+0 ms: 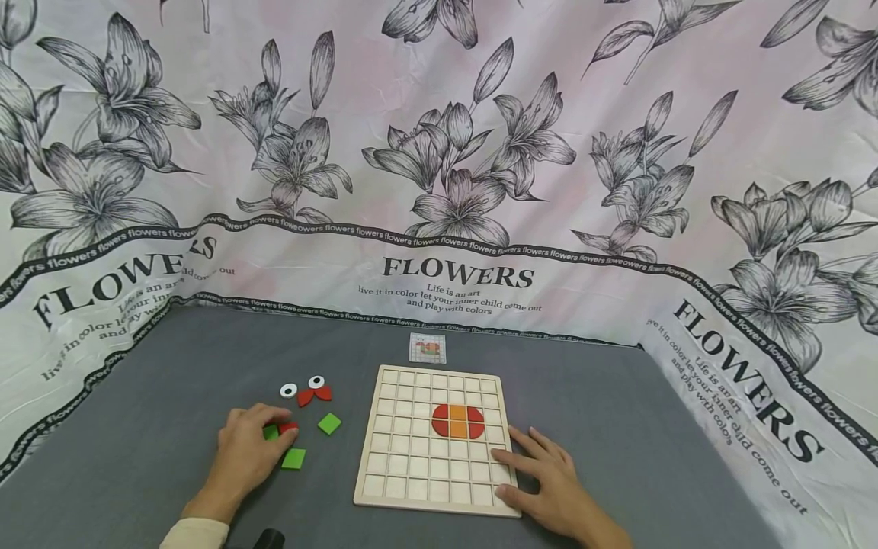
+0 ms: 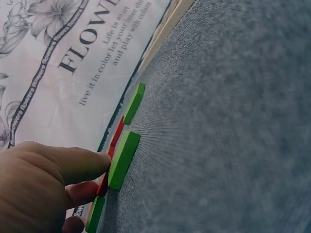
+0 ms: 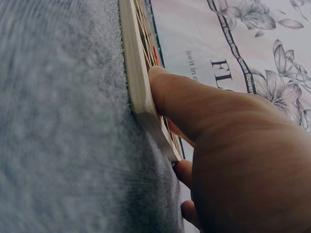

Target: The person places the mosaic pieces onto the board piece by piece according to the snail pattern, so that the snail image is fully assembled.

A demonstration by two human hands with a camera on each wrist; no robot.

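My left hand (image 1: 243,450) pinches a small red tile (image 1: 289,428) between thumb and index finger, low over the grey cloth. In the left wrist view the thumb partly covers this red piece (image 2: 102,183). One green square tile (image 1: 270,432) lies partly hidden beneath the fingers; a second green square (image 1: 293,459) is just below the thumb. The wooden grid board (image 1: 405,465) carries a rounded shape of red end pieces (image 1: 440,420) and orange middle pieces (image 1: 458,421). My right hand (image 1: 552,476) rests at the board's right edge, thumb and fingertips on its rim, fingers fairly straight.
A third green square (image 1: 329,424) lies between the left hand and the board. Red petal-shaped pieces (image 1: 315,395) and two white eye discs (image 1: 289,390) are farther back. A picture card (image 1: 427,348) lies behind the board. Flowered cloth (image 1: 453,286) encloses the table.
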